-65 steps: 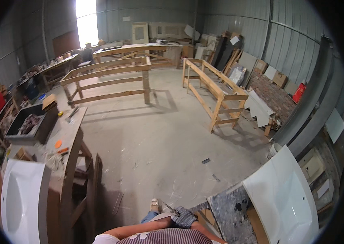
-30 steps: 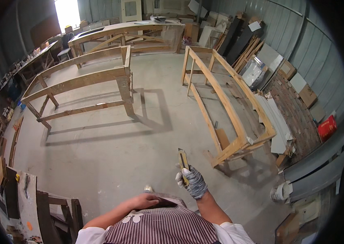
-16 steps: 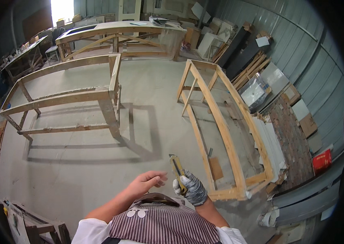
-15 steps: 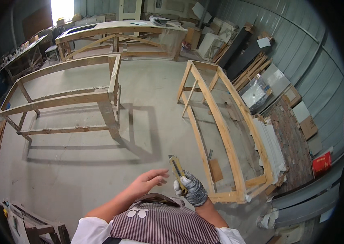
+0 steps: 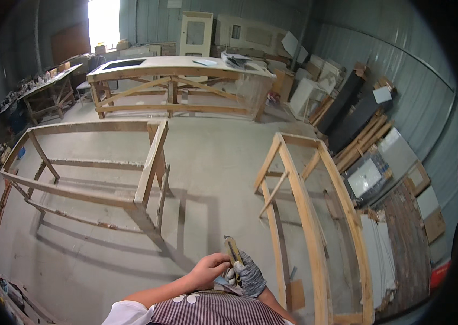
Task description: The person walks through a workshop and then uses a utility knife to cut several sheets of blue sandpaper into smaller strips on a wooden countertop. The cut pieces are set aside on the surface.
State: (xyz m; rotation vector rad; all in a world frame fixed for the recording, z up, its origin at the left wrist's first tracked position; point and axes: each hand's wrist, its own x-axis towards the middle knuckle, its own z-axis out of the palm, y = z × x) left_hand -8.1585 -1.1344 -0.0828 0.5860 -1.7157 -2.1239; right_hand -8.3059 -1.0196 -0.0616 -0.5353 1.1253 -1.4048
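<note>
In my right hand (image 5: pixel 252 277), which wears a grey patterned knit glove, is a yellow utility knife (image 5: pixel 233 250). The gloved fingers wrap its lower body, and its tip points up and away from me. My left hand (image 5: pixel 207 270) is bare, its fingers bent and pressed together beside the knife. Those fingertips meet the knife or the glove; whether they pinch anything is hidden. Both hands are in front of my striped apron (image 5: pixel 210 310).
Bare wooden frames stand on either side: a worn one (image 5: pixel 77 194) at left, a lighter one (image 5: pixel 307 227) at right. A long white-topped workbench (image 5: pixel 185 66) spans the back. Boards and planks (image 5: pixel 362 142) lean along the right wall. Concrete floor (image 5: pixel 213 154) lies between the frames.
My left hand has come in from beside the knife, its outstretched fingers now bent against it. The right hand still grips the knife. The view has tilted up, showing more of the back wall.
</note>
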